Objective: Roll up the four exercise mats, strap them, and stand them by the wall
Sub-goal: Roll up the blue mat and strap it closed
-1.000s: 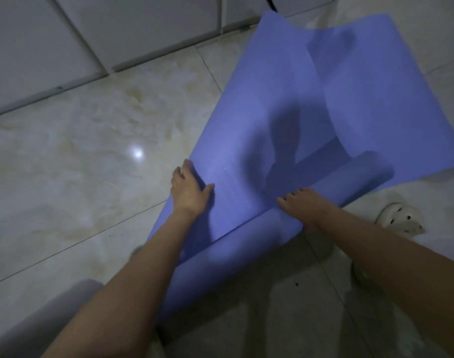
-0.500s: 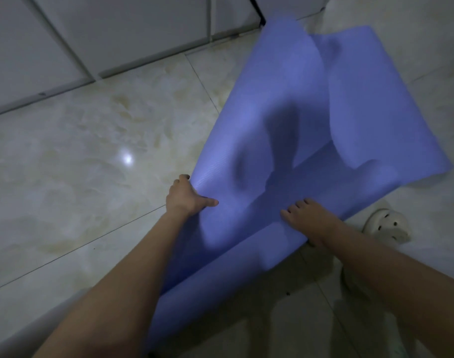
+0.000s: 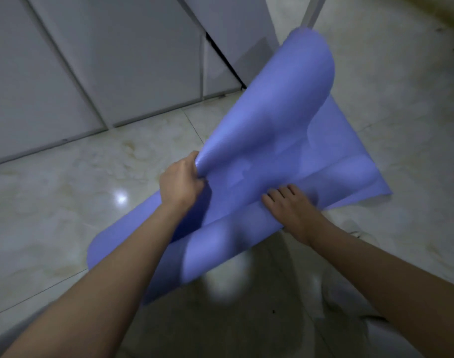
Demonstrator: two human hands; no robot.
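The mat [image 3: 272, 156] is plain periwinkle blue; the floor [image 3: 65, 202] beneath it is glossy cream marble with tan veining; the wall panels [image 3: 104, 60] beyond are pale grey

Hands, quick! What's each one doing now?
Left hand: closed, gripping the blue mat by its edge.
Right hand: open, fingers resting on the mat.

the one wide-angle camera, worn on the person's head, is looking forward and steeply down from close above the left hand [image 3: 180, 182] and right hand [image 3: 290, 202], taking in the blue mat [image 3: 272, 140], the marble floor [image 3: 65, 202] around it and the grey wall panels [image 3: 104, 60] at the top.
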